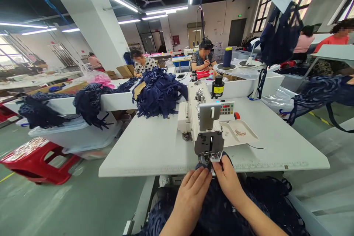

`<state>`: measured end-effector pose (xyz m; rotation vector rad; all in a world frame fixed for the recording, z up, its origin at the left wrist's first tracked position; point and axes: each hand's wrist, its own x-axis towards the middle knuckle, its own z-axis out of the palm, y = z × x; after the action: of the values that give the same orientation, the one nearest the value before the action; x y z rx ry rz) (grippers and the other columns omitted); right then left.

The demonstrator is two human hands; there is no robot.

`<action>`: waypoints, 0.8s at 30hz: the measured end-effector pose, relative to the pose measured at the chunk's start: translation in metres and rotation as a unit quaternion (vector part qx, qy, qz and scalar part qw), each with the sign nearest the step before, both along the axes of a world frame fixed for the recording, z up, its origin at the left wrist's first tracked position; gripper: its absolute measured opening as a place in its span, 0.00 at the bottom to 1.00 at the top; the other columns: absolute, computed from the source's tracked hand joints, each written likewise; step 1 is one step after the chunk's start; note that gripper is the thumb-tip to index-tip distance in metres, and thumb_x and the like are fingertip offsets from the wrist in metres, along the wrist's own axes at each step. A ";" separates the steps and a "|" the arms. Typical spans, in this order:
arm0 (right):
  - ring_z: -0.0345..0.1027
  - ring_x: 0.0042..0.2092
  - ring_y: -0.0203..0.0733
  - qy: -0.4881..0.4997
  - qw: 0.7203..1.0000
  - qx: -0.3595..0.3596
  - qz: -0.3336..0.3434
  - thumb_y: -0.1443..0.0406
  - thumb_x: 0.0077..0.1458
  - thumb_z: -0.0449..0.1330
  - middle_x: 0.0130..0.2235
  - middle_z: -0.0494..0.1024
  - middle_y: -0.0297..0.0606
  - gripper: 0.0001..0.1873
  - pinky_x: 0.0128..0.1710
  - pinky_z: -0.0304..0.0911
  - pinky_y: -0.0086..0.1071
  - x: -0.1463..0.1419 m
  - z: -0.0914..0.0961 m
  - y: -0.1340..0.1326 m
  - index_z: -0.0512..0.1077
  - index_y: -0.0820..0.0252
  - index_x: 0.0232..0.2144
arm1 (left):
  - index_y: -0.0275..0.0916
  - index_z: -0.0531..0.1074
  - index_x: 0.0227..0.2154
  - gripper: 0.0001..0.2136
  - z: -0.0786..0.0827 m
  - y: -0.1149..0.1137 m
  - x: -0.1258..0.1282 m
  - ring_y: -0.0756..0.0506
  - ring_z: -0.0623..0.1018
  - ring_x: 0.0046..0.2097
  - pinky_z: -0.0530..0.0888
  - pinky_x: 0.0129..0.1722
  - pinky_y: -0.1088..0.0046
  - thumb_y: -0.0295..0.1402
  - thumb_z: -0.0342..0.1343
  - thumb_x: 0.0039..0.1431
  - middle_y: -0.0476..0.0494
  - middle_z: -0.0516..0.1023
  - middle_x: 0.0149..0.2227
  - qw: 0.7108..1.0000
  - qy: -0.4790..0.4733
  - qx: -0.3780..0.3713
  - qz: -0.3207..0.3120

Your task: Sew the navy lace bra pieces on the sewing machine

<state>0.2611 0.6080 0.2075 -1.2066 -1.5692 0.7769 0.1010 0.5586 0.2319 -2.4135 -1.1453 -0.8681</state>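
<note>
Left hand [193, 193] is pressing navy fabric [221, 214], fingers flat and together, at the sewing machine [207, 127]. Right hand [227, 177] is touching it alongside; its grip is unclear.

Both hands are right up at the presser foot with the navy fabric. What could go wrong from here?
1. The left hand and right hand sit almost against the needle end of the sewing machine; a stitch could catch a finger.
2. The navy fabric hangs bunched below the edge of the table; its weight might drag the seam off line or snag.
</note>
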 end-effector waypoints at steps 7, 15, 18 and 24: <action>0.68 0.42 0.47 -0.051 0.996 0.003 0.066 0.63 0.56 0.51 0.39 0.75 0.41 0.12 0.41 0.65 0.37 0.007 0.024 0.037 0.71 0.60 0.38 | 0.41 0.70 0.53 0.15 -0.021 0.000 0.018 0.49 0.73 0.53 0.56 0.59 0.71 0.28 0.46 0.67 0.48 0.79 0.48 0.995 -0.056 0.018 0.086; 0.70 0.45 0.49 -0.045 0.995 0.000 0.089 0.64 0.54 0.51 0.44 0.78 0.43 0.18 0.47 0.65 0.41 0.003 0.028 0.047 0.72 0.60 0.45 | 0.42 0.73 0.51 0.14 -0.024 -0.001 0.032 0.49 0.76 0.49 0.57 0.56 0.69 0.30 0.46 0.67 0.48 0.80 0.44 0.986 -0.065 0.045 0.147; 0.70 0.46 0.49 -0.045 0.995 0.012 0.087 0.64 0.54 0.51 0.44 0.78 0.43 0.18 0.47 0.66 0.41 0.003 0.026 0.048 0.72 0.59 0.46 | 0.43 0.72 0.51 0.15 -0.025 0.000 0.034 0.48 0.76 0.48 0.59 0.53 0.69 0.30 0.45 0.68 0.48 0.80 0.45 0.985 -0.062 0.044 0.157; 0.69 0.48 0.49 -0.033 0.994 0.019 0.100 0.63 0.54 0.52 0.49 0.75 0.43 0.21 0.50 0.65 0.41 0.002 0.026 0.049 0.70 0.58 0.50 | 0.42 0.72 0.51 0.15 -0.026 0.000 0.037 0.50 0.75 0.48 0.59 0.49 0.68 0.30 0.44 0.69 0.50 0.80 0.45 0.982 -0.066 0.052 0.167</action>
<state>0.2635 0.6572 0.2340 -1.0677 -1.7707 0.8379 0.1385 0.5585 0.2058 -2.0263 -1.4615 -0.9590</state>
